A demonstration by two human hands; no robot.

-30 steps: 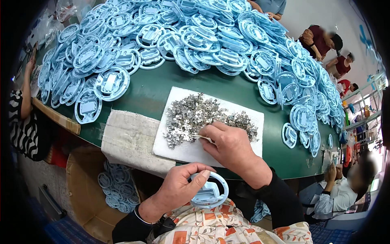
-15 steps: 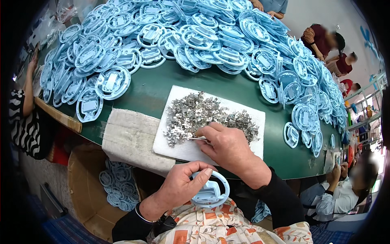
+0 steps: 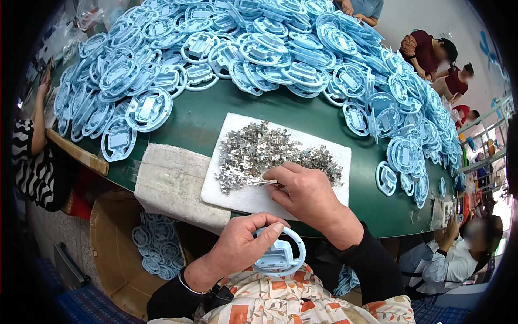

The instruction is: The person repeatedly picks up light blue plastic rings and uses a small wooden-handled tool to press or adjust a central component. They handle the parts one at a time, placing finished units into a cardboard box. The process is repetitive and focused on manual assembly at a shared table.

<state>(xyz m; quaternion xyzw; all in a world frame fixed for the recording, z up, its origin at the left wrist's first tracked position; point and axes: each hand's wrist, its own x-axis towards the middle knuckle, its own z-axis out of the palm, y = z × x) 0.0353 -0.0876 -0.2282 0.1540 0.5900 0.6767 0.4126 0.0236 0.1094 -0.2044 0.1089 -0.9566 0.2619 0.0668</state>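
Close to my body, my left hand (image 3: 240, 243) grips a round light-blue plastic part (image 3: 280, 258) by its rim, thumb and forefinger closed on it. The part has an open ring with a raised housing across its middle. Over the white foam board (image 3: 222, 201), my right hand (image 3: 313, 197) pinches slim metal tweezers (image 3: 263, 182). Their tips reach the near edge of a heap of small shiny metal pieces (image 3: 259, 148). Whether the tips hold one of these pieces is too small to tell.
A large pile of similar blue parts (image 3: 270, 48) covers the far side of the green table (image 3: 194, 116). A whitish padded block (image 3: 175, 181) adjoins the board. Below left, a cardboard box (image 3: 116, 254) holds more blue parts. Other people sit or stand around the table.
My right hand and the tweezers have shifted very slightly, still at the heap's near edge. My left hand keeps the blue part in place. The person at the right has moved a little.
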